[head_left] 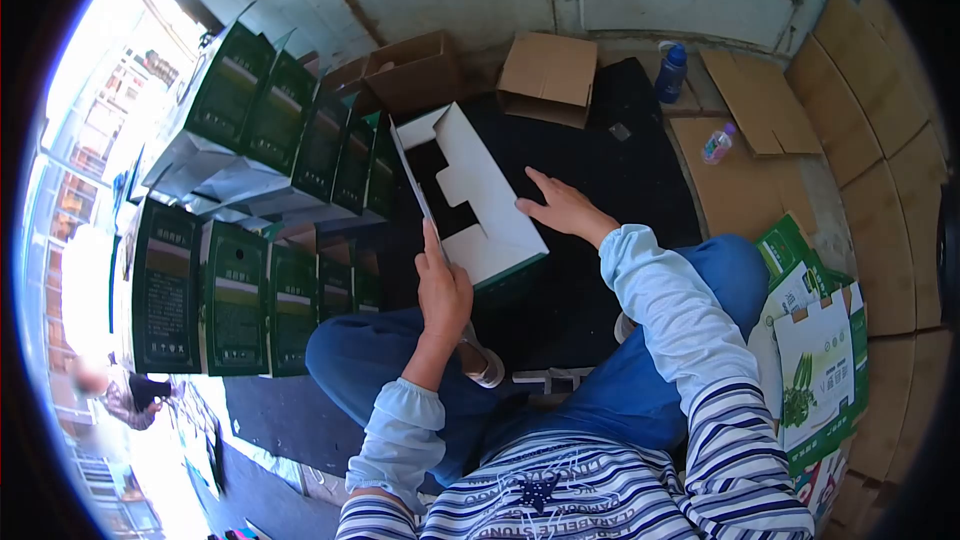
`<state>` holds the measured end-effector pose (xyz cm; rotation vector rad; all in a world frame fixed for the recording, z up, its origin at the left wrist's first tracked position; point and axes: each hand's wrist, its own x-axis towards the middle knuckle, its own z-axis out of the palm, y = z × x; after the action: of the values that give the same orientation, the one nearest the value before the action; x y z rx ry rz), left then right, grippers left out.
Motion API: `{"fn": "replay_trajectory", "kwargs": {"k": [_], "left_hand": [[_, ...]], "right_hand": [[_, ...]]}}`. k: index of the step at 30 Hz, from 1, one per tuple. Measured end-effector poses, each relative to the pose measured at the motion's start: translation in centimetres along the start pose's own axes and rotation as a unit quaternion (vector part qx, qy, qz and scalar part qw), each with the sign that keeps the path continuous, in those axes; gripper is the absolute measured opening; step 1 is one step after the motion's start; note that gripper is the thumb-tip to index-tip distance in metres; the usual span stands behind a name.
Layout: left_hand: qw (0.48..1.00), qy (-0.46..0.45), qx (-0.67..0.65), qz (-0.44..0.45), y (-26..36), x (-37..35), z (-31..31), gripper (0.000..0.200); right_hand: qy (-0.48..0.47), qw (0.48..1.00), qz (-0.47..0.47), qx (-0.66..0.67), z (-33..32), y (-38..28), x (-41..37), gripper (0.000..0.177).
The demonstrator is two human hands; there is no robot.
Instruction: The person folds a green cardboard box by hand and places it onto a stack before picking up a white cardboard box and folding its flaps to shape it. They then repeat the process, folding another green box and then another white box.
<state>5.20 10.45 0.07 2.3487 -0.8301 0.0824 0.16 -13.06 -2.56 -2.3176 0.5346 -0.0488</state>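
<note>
A black mat [635, 175] spreads across the middle of the frame. Green boxes [235, 295] stand in two rows at the left. The open box [490, 180], white inside, sits tilted at the centre. Left of its lower end, the left hand [443, 292] is partly curled, its index finger straight against the side panel; whether it grips, I cannot tell. The right hand [570, 210] holds nothing, fingers spread, thumb at the box's right edge. A blue bottle [671, 76] stands upper right.
</note>
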Motion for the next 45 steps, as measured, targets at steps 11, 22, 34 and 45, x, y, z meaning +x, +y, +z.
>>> {"fn": "replay_trajectory", "kwargs": {"k": [11,22,34,45], "left_hand": [[0.994,-0.059,-0.060,-0.074,3.4,-3.5,0.0,0.074],[0.985,0.098,0.031,0.136,0.6,3.3,-1.1,0.075],[0.980,0.051,0.099,0.164,1.8,3.4,-1.4,0.070],[0.972,-0.028,0.187,0.143,1.7,2.5,0.2,0.080]], "right_hand": [[-0.037,0.995,-0.091,-0.027,0.6,-2.6,-2.4,0.071],[-0.034,0.984,-0.105,-0.136,1.1,-4.1,-3.7,0.073],[0.128,0.938,-0.274,-0.171,3.0,-7.3,5.5,0.048],[-0.022,0.917,-0.293,-0.270,7.5,-9.1,10.2,0.042]]}}
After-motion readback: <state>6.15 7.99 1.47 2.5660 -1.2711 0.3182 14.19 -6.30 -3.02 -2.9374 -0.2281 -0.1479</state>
